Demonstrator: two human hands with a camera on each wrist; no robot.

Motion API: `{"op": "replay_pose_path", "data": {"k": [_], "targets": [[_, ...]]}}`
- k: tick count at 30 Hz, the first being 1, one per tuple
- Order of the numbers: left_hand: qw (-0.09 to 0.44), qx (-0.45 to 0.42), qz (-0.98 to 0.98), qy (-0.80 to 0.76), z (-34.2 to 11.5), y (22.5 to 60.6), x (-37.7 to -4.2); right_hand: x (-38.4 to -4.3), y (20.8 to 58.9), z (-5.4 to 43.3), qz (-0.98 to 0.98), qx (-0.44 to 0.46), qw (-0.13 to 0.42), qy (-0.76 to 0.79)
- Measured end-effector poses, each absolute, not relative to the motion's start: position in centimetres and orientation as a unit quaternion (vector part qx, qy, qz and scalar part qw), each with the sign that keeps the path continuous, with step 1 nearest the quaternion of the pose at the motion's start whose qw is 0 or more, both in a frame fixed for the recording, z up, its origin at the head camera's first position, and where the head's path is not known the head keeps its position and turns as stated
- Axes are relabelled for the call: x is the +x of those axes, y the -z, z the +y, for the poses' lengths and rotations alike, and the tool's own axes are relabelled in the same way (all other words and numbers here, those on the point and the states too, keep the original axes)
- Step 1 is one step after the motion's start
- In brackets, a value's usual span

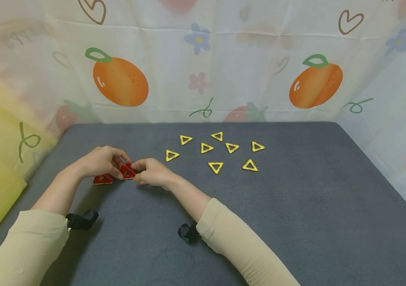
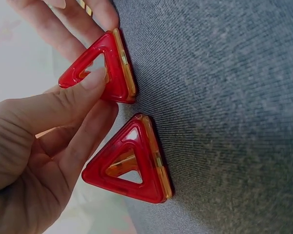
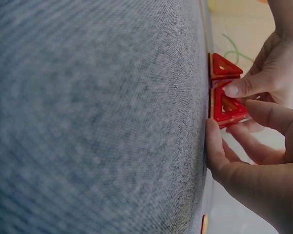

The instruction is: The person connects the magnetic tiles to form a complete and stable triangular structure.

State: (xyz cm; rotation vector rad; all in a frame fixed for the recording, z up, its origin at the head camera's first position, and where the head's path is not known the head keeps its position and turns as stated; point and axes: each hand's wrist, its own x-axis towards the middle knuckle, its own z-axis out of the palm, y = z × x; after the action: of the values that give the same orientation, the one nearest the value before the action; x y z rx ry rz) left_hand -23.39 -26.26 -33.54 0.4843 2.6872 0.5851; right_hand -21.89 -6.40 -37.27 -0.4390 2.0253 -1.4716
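Left hand (image 1: pixel 104 161) pinches the red block (image 1: pixel 128 173), left of centre in the frame; right hand (image 1: pixel 154 172) grips its right side. Uneven squeezing could pop it apart imo, or a knuckle might nudge the second red block (image 1: pixel 103 180).

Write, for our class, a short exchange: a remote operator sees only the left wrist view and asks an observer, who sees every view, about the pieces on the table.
Operator: I see the left hand pinching a glossy red plastic triangular block, with a second red triangular block beside it. What lies to the right of these?
Observer: The head view shows eight yellow triangular frames spread over the dark grey table.
Operator: Do any of those frames touch one another?
Observer: No, gray tabletop shows between all of them.
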Motion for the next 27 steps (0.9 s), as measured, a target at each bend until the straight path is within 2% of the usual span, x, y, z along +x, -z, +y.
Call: {"op": "replay_pose_path", "data": {"k": [8, 18, 27], "targets": [[0.158, 0.17, 0.95, -0.206, -25.9, 33.2, -22.9, -22.0, 37.1, -6.2, 0.764, -0.153, 0.277, 0.562], [0.076, 0.185, 0.955, -0.217, -23.6, 32.9, -21.8, -23.2, 36.0, -3.7, 0.773, -0.153, 0.211, 0.579], [0.017, 0.185, 0.948, -0.259, -20.6, 33.2, -21.3, -25.2, 35.2, 1.2, 0.784, -0.169, 0.183, 0.569]]}}
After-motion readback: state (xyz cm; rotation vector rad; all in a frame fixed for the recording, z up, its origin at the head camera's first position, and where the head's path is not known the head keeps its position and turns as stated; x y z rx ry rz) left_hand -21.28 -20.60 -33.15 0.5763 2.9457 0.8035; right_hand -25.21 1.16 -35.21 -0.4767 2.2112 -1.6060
